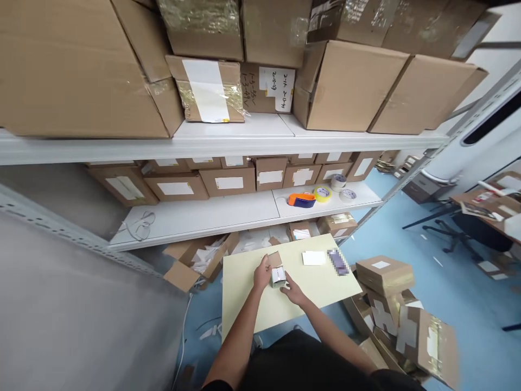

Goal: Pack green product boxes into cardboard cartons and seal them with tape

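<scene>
On the pale yellow table (240, 304) stands a small box (278, 277) with its brown cardboard flap (274, 260) raised at the back and something white showing at its top. My left hand (262, 273) is at the box's left side, its fingers closed at the edge of the flap; the fingertips are partly hidden. Beside the box's right side is my right hand (293, 290), thumb and fingers apart, the fingertips close to or touching it. Farther right on the table lie a flat white pad or box (313, 258) and a blurred-out dark object (338, 262).
A metal shelf (228, 142) faces me, stacked with cardboard boxes (354, 87). Its middle level holds an orange and blue tape dispenser (302, 200) and tape rolls (322, 194). An open carton (203, 260) stands left of the table; more boxes (427, 336) are piled at right.
</scene>
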